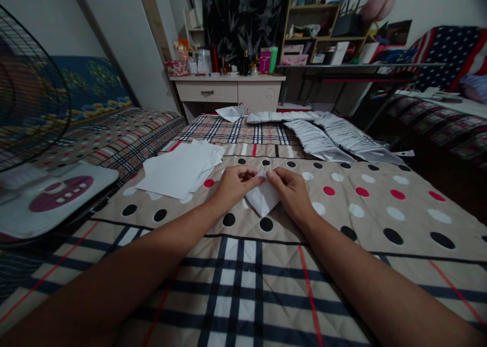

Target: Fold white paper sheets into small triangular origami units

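Between my two hands, a small folded piece of white paper (262, 197) hangs just over the dotted bedspread, one corner pointing toward me. My left hand (236, 183) pinches its upper left edge between thumb and fingers. On the other side, my right hand (291, 189) grips the upper right edge, thumb on top. The fingertips of both hands nearly meet at the top of the paper. To the left of my left hand lies a loose stack of flat white sheets (175, 169), its edges uneven.
Long rows of folded white papers (319, 139) lie at the far right of the bedspread (380, 200). One folded paper (231, 113) sits apart at the far edge. At left stands a fan (30, 83) above its white base (57, 195). A dresser (228, 91) stands beyond.
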Tool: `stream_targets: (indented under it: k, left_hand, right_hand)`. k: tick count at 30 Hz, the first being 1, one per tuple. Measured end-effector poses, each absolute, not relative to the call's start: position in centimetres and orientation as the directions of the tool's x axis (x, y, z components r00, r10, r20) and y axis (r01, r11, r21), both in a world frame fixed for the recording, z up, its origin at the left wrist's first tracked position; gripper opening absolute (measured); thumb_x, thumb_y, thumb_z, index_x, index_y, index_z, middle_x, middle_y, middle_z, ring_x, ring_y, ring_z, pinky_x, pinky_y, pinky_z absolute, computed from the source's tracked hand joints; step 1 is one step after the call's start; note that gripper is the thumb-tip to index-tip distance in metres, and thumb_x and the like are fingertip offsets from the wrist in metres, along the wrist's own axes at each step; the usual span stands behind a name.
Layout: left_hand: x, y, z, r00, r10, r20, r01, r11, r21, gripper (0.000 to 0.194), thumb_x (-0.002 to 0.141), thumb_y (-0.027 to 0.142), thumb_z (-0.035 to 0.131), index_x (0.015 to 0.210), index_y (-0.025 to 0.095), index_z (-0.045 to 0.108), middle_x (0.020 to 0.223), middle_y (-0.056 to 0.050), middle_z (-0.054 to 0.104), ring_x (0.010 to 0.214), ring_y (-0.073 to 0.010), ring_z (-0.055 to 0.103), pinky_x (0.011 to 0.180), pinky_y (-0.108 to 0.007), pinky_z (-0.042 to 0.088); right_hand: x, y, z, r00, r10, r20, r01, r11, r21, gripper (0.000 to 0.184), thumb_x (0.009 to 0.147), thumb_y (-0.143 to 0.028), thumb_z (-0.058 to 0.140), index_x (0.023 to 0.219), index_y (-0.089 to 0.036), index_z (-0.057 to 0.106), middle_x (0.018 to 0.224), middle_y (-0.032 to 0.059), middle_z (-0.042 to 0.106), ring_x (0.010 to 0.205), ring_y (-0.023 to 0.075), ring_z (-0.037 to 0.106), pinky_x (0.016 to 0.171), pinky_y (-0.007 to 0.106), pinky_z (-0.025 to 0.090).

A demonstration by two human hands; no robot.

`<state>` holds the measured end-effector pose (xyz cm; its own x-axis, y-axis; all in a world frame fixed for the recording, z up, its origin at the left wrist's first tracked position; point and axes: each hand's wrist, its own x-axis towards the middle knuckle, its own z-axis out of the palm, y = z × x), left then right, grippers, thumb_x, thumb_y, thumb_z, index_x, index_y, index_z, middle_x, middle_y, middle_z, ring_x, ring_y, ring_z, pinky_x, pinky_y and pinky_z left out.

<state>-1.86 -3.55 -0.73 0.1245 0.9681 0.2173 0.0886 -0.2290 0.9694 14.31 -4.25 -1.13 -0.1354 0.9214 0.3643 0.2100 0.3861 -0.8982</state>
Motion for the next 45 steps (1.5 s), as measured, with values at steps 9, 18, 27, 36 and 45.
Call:
stream_targets:
  k: [9, 18, 27, 36, 45]
  left_hand:
    - [-1.9, -3.6, -0.7, 0.312, 0.926, 0.212, 0.178, -0.276, 0.945, 0.022, 0.071, 0.033, 0.073, 0.079, 0.013, 0.067, 0.069, -0.001, 0.064, 0.061, -0.0121, 0.057, 0.057, -0.023, 0.043]
    - [-2.3, -3.2, -0.9, 0.101, 0.931, 0.350, 0.201, -0.364, 0.909, 0.025, 0.073, 0.038, 0.071, 0.078, 0.014, 0.069, 0.094, -0.008, 0.068, 0.084, -0.0184, 0.062, 0.063, -0.024, 0.048]
    - [-2.1, -3.6, -0.4, 0.047, 0.908, 0.416, 0.320, -0.408, 0.855, 0.020, 0.071, 0.032, 0.073, 0.068, 0.014, 0.066, 0.061, 0.002, 0.059, 0.054, -0.0087, 0.048, 0.050, -0.020, 0.036]
    - [-1.8, -4.0, -0.3, 0.079, 0.922, 0.379, 0.198, -0.387, 0.900, 0.041, 0.070, 0.028, 0.075, 0.106, 0.014, 0.062, 0.073, 0.000, 0.069, 0.061, -0.0117, 0.060, 0.056, -0.021, 0.046]
    - [-1.8, -4.0, -0.1, 0.114, 0.929, 0.353, 0.245, -0.371, 0.896, 0.020, 0.082, 0.033, 0.061, 0.075, 0.014, 0.064, 0.062, 0.001, 0.062, 0.054, -0.0099, 0.055, 0.049, -0.020, 0.041]
  right_hand:
    - [14.4, -4.5, -0.8, -0.024, 0.896, 0.443, 0.209, 0.437, -0.875, 0.029, 0.084, -0.036, 0.061, 0.062, -0.018, 0.061, 0.056, -0.0010, 0.052, 0.054, 0.0120, 0.043, 0.051, 0.026, 0.032]
    - [14.4, -3.7, -1.6, -0.032, 0.847, 0.530, 0.105, 0.530, -0.841, 0.013, 0.083, -0.031, 0.063, 0.082, -0.020, 0.069, 0.079, 0.0023, 0.067, 0.073, 0.0165, 0.058, 0.067, 0.028, 0.045]
    - [14.3, -3.5, -1.2, 0.056, 0.941, 0.335, -0.038, 0.337, -0.941, 0.041, 0.068, -0.035, 0.077, 0.104, -0.023, 0.060, 0.103, 0.0047, 0.066, 0.073, 0.0153, 0.059, 0.060, 0.026, 0.047]
    - [14.3, -3.9, -1.0, -0.039, 0.953, 0.301, -0.080, 0.297, -0.952, 0.020, 0.071, -0.035, 0.075, 0.073, -0.016, 0.069, 0.065, -0.0005, 0.063, 0.057, 0.0104, 0.051, 0.054, 0.022, 0.040]
    - [13.9, -4.2, -0.9, -0.090, 0.948, 0.306, 0.000, 0.307, -0.952, 0.022, 0.078, -0.036, 0.066, 0.070, -0.016, 0.063, 0.060, -0.0005, 0.058, 0.053, 0.0104, 0.048, 0.047, 0.022, 0.035]
